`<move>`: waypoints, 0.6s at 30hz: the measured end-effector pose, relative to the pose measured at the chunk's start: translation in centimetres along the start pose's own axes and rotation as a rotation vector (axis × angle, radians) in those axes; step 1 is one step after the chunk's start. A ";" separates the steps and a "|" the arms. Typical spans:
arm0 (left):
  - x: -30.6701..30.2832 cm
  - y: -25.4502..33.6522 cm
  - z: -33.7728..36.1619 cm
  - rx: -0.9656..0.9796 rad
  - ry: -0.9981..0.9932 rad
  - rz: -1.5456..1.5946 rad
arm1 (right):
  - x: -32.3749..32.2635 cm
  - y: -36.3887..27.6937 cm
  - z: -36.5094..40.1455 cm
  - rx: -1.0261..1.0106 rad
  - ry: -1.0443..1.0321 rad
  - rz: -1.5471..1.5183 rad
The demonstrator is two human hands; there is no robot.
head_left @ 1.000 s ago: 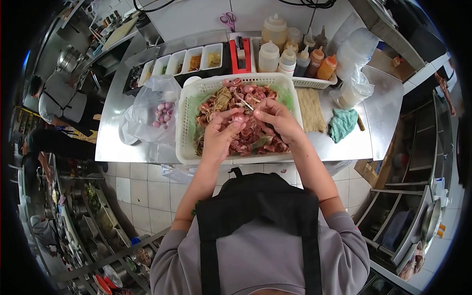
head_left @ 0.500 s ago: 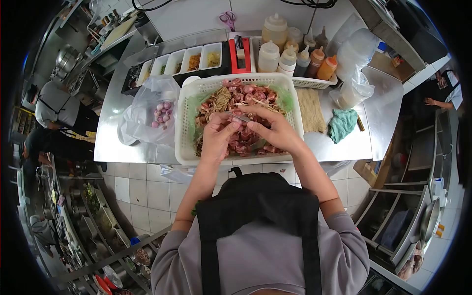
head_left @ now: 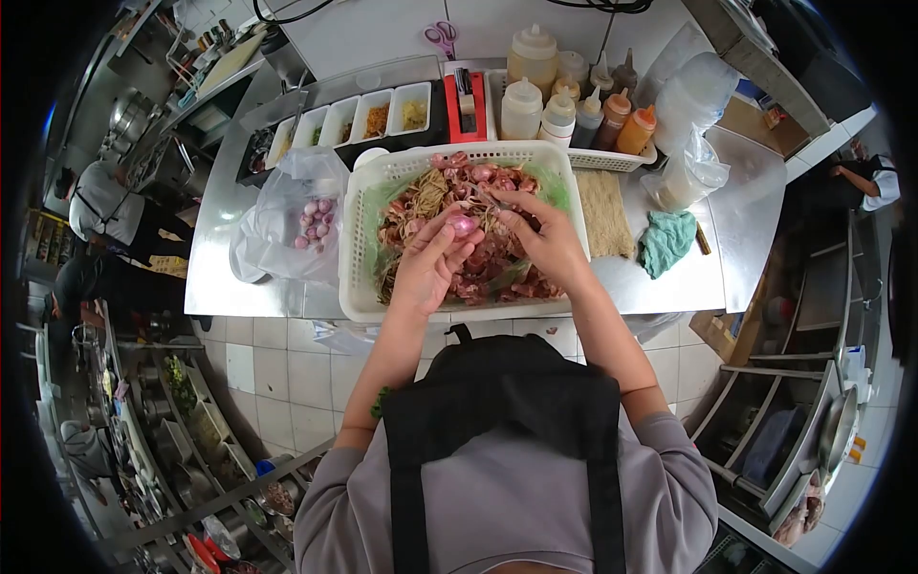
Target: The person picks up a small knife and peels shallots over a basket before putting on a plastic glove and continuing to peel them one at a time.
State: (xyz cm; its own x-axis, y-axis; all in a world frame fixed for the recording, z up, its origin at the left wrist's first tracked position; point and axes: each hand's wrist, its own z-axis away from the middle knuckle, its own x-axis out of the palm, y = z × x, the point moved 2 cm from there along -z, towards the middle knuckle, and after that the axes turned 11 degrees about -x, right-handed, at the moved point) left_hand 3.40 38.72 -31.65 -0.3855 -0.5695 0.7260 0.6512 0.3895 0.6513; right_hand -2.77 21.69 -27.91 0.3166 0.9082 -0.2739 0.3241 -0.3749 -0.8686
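Above a white basket [head_left: 359,298] of unpeeled shallots [head_left: 486,175] and dry stems, my left hand [head_left: 427,265] holds a pink shallot [head_left: 463,226] in its fingertips. My right hand [head_left: 552,239] is just to the right of that shallot, its thumb and forefinger drawn close together. What it grips, perhaps a small blade, is too small to make out. Green netting lines the basket. At its left, a clear plastic bag [head_left: 277,222] contains several peeled shallots [head_left: 316,222].
Behind the basket are white ingredient trays [head_left: 377,117], a red holder [head_left: 466,107] and squeeze bottles [head_left: 522,110]. A brown cloth [head_left: 604,215] and a green cloth [head_left: 666,241] lie to the right. Co-workers stand at far left [head_left: 107,206] and far right [head_left: 872,180].
My hands have moved slightly apart, and the pink shallot in my left fingers now shows more fully. The co-worker at far right has drawn in an outstretched arm.
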 end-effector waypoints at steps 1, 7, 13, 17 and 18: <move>-0.3 0.1 -0.1 -0.004 0.020 0.021 | 0.0 0.0 0.0 0.001 0.000 -0.001; -1.2 -0.4 -0.5 0.043 0.010 0.121 | 0.5 -2.2 0.2 -0.136 -0.077 -0.029; -0.4 -0.4 -0.7 0.165 0.084 0.140 | 0.8 -2.0 0.5 -0.087 -0.257 0.001; 0.1 0.1 -0.6 0.273 0.067 0.163 | 0.3 -3.1 0.8 -0.143 -0.215 0.214; 0.2 0.1 -0.6 0.272 0.067 0.164 | 0.2 -3.4 0.7 -0.117 -0.213 0.259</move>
State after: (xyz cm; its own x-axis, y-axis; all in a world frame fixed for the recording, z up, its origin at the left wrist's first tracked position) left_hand 3.76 38.19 -31.59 -0.2403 -0.5264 0.8156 0.4992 0.6536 0.5689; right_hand -4.47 23.28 -25.32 0.2125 0.7943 -0.5692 0.3613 -0.6050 -0.7095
